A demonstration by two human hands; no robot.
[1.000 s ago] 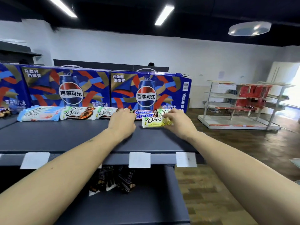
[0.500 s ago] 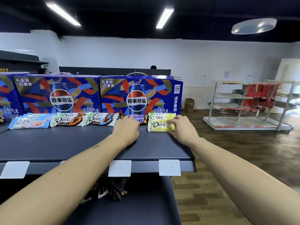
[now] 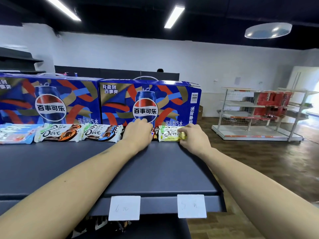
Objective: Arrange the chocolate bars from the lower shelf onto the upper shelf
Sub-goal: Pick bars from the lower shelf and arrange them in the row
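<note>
A row of chocolate bars lies along the back of the dark upper shelf (image 3: 86, 166), against the cola boxes. My right hand (image 3: 191, 137) pinches the right end of a yellow-green Dove bar (image 3: 168, 134) at the row's right end. My left hand (image 3: 138, 133) rests over the Snickers bars (image 3: 154, 133) just left of it, hiding most of them; I cannot tell whether it grips them. Further left lie a Dove bar with blue trim (image 3: 100, 132), one with orange trim (image 3: 57, 133) and a light blue pack (image 3: 15, 134). More dark-wrapped bars (image 3: 101, 225) show on the lower shelf under the edge.
Two large blue cola gift boxes (image 3: 151, 102) stand behind the row. White price tags (image 3: 124, 207) hang on the shelf's front lip. A white metal rack (image 3: 259, 114) with red packs stands on the wooden floor at the right.
Both hands pushed forward, sliding the yellow-green Dove bar back into line at the right end of the row. The camera has moved closer to the shelf.
</note>
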